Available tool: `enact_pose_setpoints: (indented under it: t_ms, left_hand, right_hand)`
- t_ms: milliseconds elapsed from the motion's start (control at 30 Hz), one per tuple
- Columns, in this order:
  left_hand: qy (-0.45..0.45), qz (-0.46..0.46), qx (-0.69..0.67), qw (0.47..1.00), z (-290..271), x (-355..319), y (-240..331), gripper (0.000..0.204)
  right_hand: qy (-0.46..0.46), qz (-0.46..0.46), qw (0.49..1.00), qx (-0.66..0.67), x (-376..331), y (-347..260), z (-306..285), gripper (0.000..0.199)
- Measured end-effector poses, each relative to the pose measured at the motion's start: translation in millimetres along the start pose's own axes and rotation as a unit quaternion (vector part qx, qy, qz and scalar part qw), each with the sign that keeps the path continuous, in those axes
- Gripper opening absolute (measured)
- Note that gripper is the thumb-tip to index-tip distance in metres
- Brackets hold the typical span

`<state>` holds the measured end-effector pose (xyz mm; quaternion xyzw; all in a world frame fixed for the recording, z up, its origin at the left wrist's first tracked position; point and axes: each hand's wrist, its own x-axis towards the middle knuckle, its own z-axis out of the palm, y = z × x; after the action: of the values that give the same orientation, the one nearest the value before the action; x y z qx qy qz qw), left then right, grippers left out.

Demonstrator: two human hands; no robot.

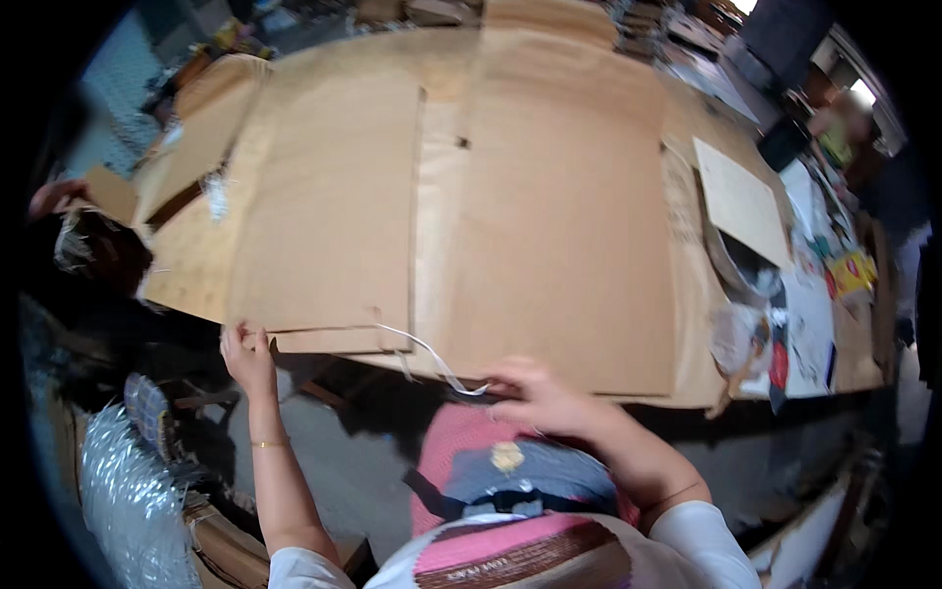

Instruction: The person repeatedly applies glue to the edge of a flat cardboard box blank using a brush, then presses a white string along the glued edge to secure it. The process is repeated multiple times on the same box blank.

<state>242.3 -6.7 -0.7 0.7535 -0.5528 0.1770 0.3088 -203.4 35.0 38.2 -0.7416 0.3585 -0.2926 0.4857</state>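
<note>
A brown cardboard sheet (334, 196) lies on the left part of the table, with a narrow folded strip along its near edge. My left hand (249, 363) pinches that sheet's near left corner between thumb and fingers. A thin white cord (429, 350) curves from the strip's right end toward my right hand (540, 395). The fingers of my right hand are curled on the cord's end at the table's front edge; they are slightly blurred. Right of the gap lies a second large cardboard sheet (569, 216), flat, its near edge beside my right hand.
A pale board (741, 201), a yellow packet (852, 273) and clear plastic are at the table's right. Another person's hand (59, 196) is at the far left by folded cardboard (201, 137). Shiny plastic wrap (132, 491) stands on the floor at lower left.
</note>
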Motion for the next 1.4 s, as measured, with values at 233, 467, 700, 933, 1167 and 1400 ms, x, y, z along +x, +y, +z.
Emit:
enact_pose_setpoints:
  t_ms: [233, 467, 700, 933, 1167, 1400]
  left_hand:
    - [-0.182, 0.193, -0.283, 0.922, -31, -113, 169, 0.03]
    - [-0.316, 0.44, -0.352, 0.763, -34, -145, 269, 0.024]
    - [-0.513, 0.332, -0.118, 0.783, 33, -193, 237, 0.034]
    - [-0.504, 0.262, -0.185, 0.802, 52, -197, 234, 0.032]
    - [-0.391, 0.379, -0.224, 0.808, 4, -186, 245, 0.017]
    - [-0.416, 0.32, -0.329, 0.785, -38, -161, 252, 0.008]
  right_hand:
    - [0.305, 0.244, 0.701, -0.596, -195, -4, -184, 0.017]
    - [0.23, 0.163, 0.722, -0.632, -243, 21, -207, 0.04]
    - [0.6, 0.15, 0.755, -0.22, -193, 13, -295, 0.017]
    - [0.583, 0.273, 0.689, -0.334, -158, 112, -365, 0.028]
    - [0.612, 0.254, 0.699, -0.27, -158, 66, -359, 0.035]
    - [0.494, 0.317, 0.638, -0.499, -144, 58, -382, 0.041]
